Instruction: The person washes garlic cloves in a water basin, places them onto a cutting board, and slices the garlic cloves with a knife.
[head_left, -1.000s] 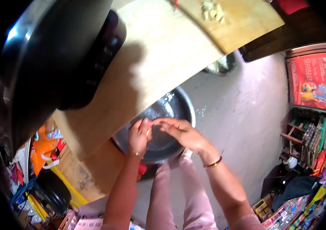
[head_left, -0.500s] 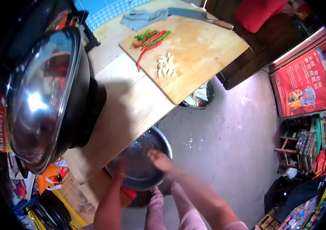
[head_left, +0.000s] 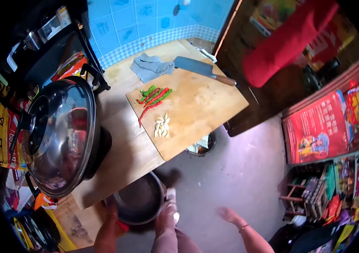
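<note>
A dark round basin (head_left: pixel 142 220) is low beside the table's near edge, partly hidden under it. My left hand (head_left: pixel 111 212) is at the basin's left rim; its fingers are dim and blurred, so I cannot tell whether they grip it. Out to the right, over the floor, my right hand (head_left: pixel 230 216) holds nothing, its fingers stretched out and slightly smeared. On the wooden cutting board (head_left: pixel 204 101) are several red and green chili peppers (head_left: pixel 156 98) and a small pile of peeled garlic cloves (head_left: pixel 161 125). A cleaver (head_left: pixel 196 66) lies across the board's far edge.
A large lidded pan (head_left: pixel 63 135) stands on the table (head_left: pixel 124 143) at left. A grey cloth (head_left: pixel 150 67) lies behind the board. Below the board's corner is a bin (head_left: pixel 204 145). Wooden stools (head_left: pixel 304 196) and a red poster (head_left: pixel 316 128) are at right.
My right hand has left the basin and swung out to the right. My left hand has shifted to the basin's left rim. The view has tilted up, showing more blue tiled wall.
</note>
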`<state>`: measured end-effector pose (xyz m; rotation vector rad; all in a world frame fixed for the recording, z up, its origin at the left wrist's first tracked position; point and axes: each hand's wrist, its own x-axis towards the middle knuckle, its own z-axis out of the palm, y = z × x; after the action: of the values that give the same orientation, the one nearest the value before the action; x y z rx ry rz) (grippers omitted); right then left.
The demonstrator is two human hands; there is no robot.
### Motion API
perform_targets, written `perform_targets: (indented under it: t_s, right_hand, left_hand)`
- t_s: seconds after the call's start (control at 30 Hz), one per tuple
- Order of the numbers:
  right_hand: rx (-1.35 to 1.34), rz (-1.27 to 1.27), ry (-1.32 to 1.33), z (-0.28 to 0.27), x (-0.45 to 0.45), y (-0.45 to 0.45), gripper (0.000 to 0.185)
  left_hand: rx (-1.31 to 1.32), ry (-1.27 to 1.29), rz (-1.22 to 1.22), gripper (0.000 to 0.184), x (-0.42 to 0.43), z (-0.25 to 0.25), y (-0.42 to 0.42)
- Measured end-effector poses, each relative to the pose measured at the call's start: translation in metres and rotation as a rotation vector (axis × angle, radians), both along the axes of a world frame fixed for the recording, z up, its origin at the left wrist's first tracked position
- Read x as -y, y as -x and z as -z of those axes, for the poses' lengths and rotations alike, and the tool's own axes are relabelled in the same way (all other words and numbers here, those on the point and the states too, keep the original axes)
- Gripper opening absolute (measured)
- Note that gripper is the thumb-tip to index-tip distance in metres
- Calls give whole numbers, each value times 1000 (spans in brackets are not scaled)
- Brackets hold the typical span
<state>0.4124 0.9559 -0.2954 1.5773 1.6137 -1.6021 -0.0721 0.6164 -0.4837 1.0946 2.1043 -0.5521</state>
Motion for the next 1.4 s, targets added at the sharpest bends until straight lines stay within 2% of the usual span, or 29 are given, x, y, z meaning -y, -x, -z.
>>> perform_targets:
  t_s: [0.03, 0.07, 0.13, 0.17, 0.2, 0.27, 0.33, 0.37, 0.43, 0.47, 0.53, 0.57, 0.63, 0.7, 0.77, 0.83, 0.9, 0.97, 1.03, 1.07, 1.13, 1.27, 1.33, 1.37, 1.4]
  right_hand:
    - [217, -472, -429, -16, -23, 8, 42]
    - [424, -946, -857, -28, -44, 15, 40]
    - [92, -594, -711, -26, -101, 26, 36]
    - [-181, -419, -649, -21, -132, 34, 32]
    - [-191, -383, -673, -41, -155, 58, 32]
    - [-227, -469, -837, -68, -194, 99, 31]
    - [-322, -440, -878, -91, -218, 141, 29]
    - [-353, -436, -893, -100, -229, 158, 29]
    - [-386, -415, -908, -108, -251, 186, 29]
    - [-382, -434, -886, -112, -259, 195, 29]
    - [-406, -438, -962, -117, -273, 217, 28]
    - [-396, -389, -894, -115, -280, 222, 26]
    - [-405, -429, -895, -122, -291, 238, 26]
    - [-426, -500, -937, -126, -309, 248, 24]
    - [-472, -559, -958, -119, -332, 249, 23]
    - [-478, -618, -1015, -113, -361, 252, 32]
    - [-462, -698, -1114, -109, -391, 252, 44]
    - [-495, -810, -1189, -114, -426, 265, 58]
    - [-385, -845, -1191, -116, -448, 266, 61]
    - [-380, -847, -1153, -116, -457, 270, 61]
    - [-388, -920, -1165, -112, -475, 273, 63]
    - [-386, -891, -1021, -118, -488, 290, 57]
    - [-366, -880, -956, -118, -491, 299, 55]
    - [-356, -877, -955, -119, -493, 303, 54]
    - [-343, -873, -955, -119, -495, 305, 53]
  left_hand:
    - [-37, -97, -63, 25, 18, 19, -3]
    - [-29, -92, -88, 25, 12, -1, -14]
    - [-193, 60, -487, 25, -13, -62, -29]
    - [-180, 67, -510, 25, -9, -66, -35]
    - [-114, 40, -471, 23, 2, -67, -41]
    - [-34, 23, -457, 22, -9, -77, -51]
    - [-144, -252, -326, 17, -19, -111, -68]
    - [-128, -602, -729, 15, -19, -99, -78]
    - [-133, -872, -728, 17, -100, -171, -85]
    - [-142, -906, -709, 17, -139, -203, -87]
    - [-190, -1041, -606, 17, -213, -237, -81]
    - [-226, -1135, -520, 18, -247, -246, -78]
    - [-146, -1081, -374, 20, -316, -257, -72]
    - [70, -1083, -366, 23, -394, -296, -54]
    - [164, -1035, -335, 26, -436, -292, -47]
    - [11, -1161, -254, 29, -463, -265, -46]
    - [-35, -1058, -291, 34, -484, -254, -45]
    - [-92, -962, -309, 40, -496, -257, -43]
    - [-41, -1076, -378, 52, -501, -275, -46]
    - [-50, -1057, -386, 52, -502, -276, -47]
    - [248, -1340, -784, 61, -500, -276, -52]
    - [363, -1403, -861, 60, -495, -274, -52]
    - [-33, -1303, -688, 53, -499, -282, -50]
    - [-39, -1297, -695, 53, -498, -284, -53]
    - [-183, -1219, -587, 44, -498, -284, -56]
